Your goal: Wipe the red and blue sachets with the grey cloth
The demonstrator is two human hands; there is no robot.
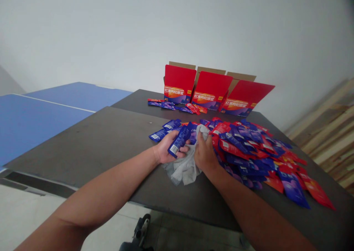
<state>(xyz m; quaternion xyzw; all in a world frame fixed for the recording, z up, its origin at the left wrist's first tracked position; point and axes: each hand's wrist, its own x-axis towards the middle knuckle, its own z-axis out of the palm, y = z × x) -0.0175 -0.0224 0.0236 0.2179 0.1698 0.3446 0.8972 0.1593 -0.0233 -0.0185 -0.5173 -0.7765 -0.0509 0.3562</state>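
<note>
A person's left hand (pixel 169 147) clamps a blue sachet (pixel 179 141), tilted across the palm, as the right hand (pixel 204 153) closes on a crumpled translucent white sheet (pixel 184 168). The two hands work just beside each other, with the sheet bunched between them and sagging toward a dark table (pixel 83 147), at the near edge of a heap of red and blue sachets (pixel 249 151). Beyond the heap, a looser row of sachets (pixel 168 105) lies on the same table in front of three red cartons (pixel 210 90), which stand side by side with their flaps open and carry Chinese lettering. A blue table (pixel 41 121) stands to the left of the heap, and wooden slats (pixel 326 133) lean to its right, below a white wall (pixel 177 29).
</note>
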